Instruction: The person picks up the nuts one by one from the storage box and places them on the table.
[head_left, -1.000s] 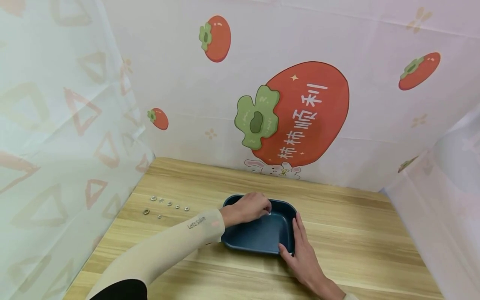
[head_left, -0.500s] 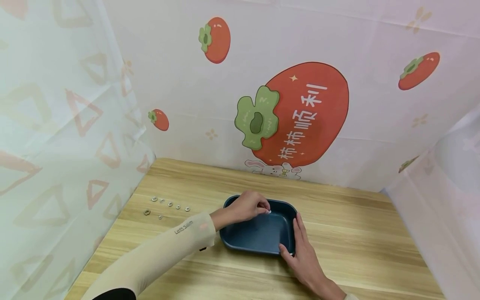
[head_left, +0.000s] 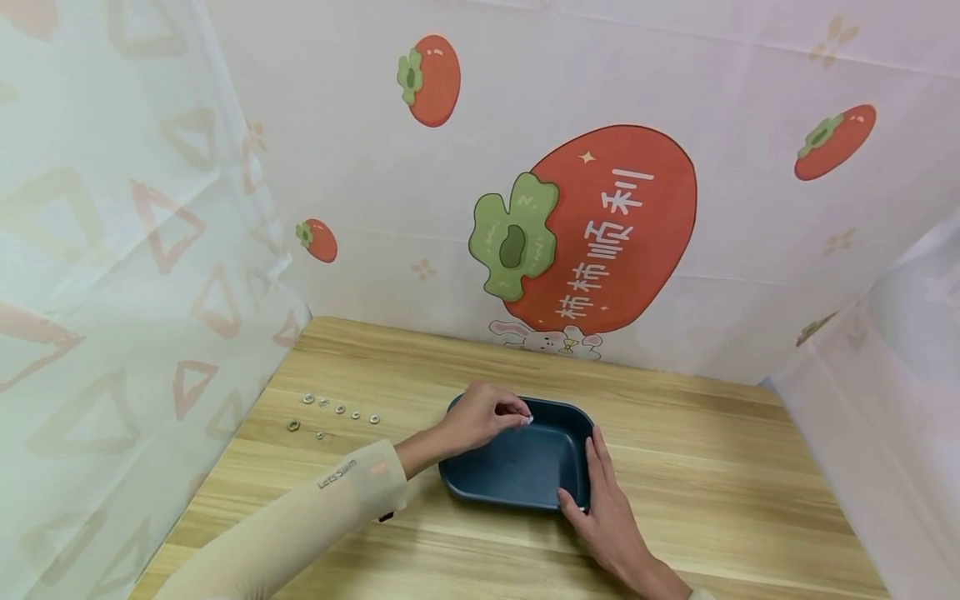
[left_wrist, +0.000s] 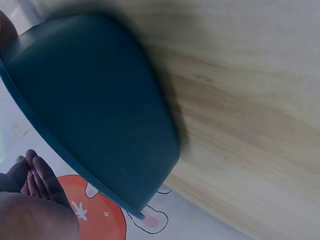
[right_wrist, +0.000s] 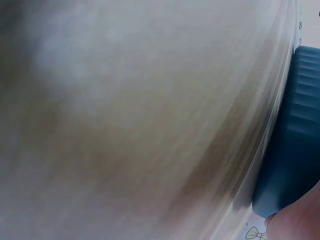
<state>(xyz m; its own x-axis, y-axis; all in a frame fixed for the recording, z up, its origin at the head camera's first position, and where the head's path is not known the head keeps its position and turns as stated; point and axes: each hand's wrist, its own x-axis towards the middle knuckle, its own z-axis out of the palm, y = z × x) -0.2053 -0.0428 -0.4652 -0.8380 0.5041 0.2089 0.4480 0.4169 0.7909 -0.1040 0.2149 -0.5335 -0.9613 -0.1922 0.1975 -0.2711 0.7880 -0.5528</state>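
Note:
My left hand (head_left: pixel 480 417) is over the left part of a dark blue rectangular tray (head_left: pixel 517 504). Between thumb and fingertips it pinches a small silvery metal piece (head_left: pixel 529 419), too small to make out its shape. In the left wrist view, the bent left hand (left_wrist: pixel 37 200) shows beyond the rim of the tray (left_wrist: pixel 100 100); the piece cannot be seen there. My right hand (head_left: pixel 607 508) grips the tray's near right corner, thumb over the front rim and fingers along the right side. Part of the right hand (right_wrist: pixel 295 217) touches the tray (right_wrist: pixel 295 135) in the right wrist view.
On the left of the wooden table (head_left: pixel 720 467) lie several small metal nuts, most in a row, among them a silvery nut (head_left: pixel 374 419) and a darker, larger nut (head_left: pixel 293 426). A printed cloth (head_left: pixel 375 167) hangs behind the table, with more cloth at both sides.
My left hand has shifted left and slightly up with the small silvery piece, which now shows more plainly at the fingertips. The right hand and tray have stayed in place.

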